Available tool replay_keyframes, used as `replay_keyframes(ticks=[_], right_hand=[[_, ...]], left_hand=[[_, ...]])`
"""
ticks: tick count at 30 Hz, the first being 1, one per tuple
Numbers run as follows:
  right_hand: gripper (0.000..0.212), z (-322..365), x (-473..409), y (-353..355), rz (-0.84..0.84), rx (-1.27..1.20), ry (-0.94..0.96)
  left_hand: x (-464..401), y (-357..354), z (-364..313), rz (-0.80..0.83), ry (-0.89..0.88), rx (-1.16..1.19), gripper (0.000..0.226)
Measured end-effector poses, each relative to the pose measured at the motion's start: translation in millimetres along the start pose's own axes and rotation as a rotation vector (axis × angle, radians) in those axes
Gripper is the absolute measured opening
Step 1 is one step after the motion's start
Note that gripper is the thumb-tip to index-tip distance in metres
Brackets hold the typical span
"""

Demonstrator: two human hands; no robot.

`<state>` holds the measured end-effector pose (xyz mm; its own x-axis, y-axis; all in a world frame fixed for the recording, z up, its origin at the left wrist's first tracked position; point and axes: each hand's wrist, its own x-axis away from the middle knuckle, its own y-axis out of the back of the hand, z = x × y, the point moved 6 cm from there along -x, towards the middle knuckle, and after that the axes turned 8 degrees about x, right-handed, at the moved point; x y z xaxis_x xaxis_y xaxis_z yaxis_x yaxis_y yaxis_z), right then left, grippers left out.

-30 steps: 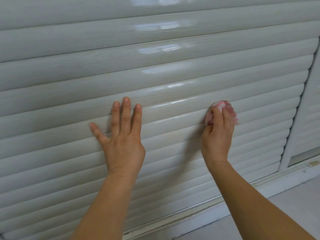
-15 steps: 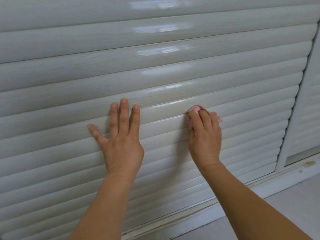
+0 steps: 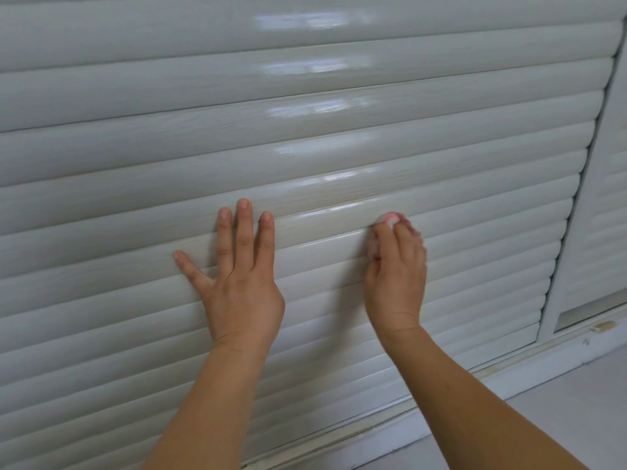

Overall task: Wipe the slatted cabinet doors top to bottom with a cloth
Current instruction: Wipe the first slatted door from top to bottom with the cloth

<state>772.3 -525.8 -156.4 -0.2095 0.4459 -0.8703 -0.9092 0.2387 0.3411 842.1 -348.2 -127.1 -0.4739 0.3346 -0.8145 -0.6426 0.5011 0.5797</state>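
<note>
Head view: both hands on glossy white slatted cabinet door.
I see left hand flat, fingers straight; right hand curled round small pink cloth.

single head-worn view, wide-angle, facing forward and slightly down. close to the slatted cabinet door, which fills most of the frame. floor at near right.

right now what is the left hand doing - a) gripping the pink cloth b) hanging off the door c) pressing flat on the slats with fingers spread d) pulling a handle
c: the left hand lies flat on the slatted cabinet door with straight, spread fingers, while the right hand holds the pink cloth.
</note>
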Motion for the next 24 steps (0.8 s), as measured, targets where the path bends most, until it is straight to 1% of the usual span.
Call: replay_keyframes(ticks=[3,5,6,7,8,10,11,12,13,15,17,19,20,22,24], right_hand=[[0.045,43.9,19.7,-0.4,0.059,0.006,0.287],[0.044,43.5,16.1,2.4,0.049,0.045,0.394],[0.045,34.2,11.7,1.2,0.059,0.093,0.405],[0.045,20.2,6.5,0.1,0.076,0.122,0.368],[0.044,2.4,-0.3,0.4,0.092,0.105,0.277],[0.038,-30.8,-11.6,7.5,0.074,-0.045,0.020],[0.035,-39.1,-15.6,12.9,0.038,-0.135,-0.067],[0.034,-39.3,-18.3,17.3,0.002,-0.206,-0.095],[0.034,-30.1,-19.6,20.5,-0.020,-0.251,-0.057],[0.037,3.4,-18.0,22.1,-0.022,-0.292,0.116],[0.042,42.8,-10.3,13.7,0.057,-0.325,0.298],[0.044,65.5,-5.4,2.7,0.136,-0.310,0.432],[0.044,66.8,-5.7,-0.8,0.146,-0.278,0.477],[0.042,58.2,-11.4,-0.2,0.107,-0.208,0.553],[0.040,43.8,-21.5,4.1,0.063,-0.146,0.583]], left_hand=[[-0.4,0.1,0.1,0.015,0.007,0.006,0.092],[-0.6,0.6,1.2,0.021,0.005,0.004,0.092],[-0.5,0.9,1.8,0.025,0.002,0.001,0.092],[-0.5,1.1,2.3,0.028,-0.002,0.000,0.092],[-0.6,1.7,2.5,0.028,-0.001,-0.001,0.093],[0.2,2.1,2.0,0.029,0.005,-0.004,0.094],[0.8,2.0,0.9,0.027,0.009,-0.007,0.094],[1.1,1.9,-0.3,0.024,0.011,-0.009,0.094],[2.7,1.2,0.4,0.019,0.015,-0.011,0.095],[2.9,0.5,0.5,0.002,0.013,-0.007,0.096],[1.8,0.0,1.2,-0.007,0.009,-0.012,0.096],[1.0,-0.3,2.3,-0.004,0.001,-0.022,0.089],[0.5,-0.5,2.2,-0.004,-0.005,-0.025,0.087],[0.7,-0.7,2.6,-0.003,-0.010,-0.024,0.085],[0.7,-0.7,2.9,-0.003,-0.010,-0.013,0.089]])
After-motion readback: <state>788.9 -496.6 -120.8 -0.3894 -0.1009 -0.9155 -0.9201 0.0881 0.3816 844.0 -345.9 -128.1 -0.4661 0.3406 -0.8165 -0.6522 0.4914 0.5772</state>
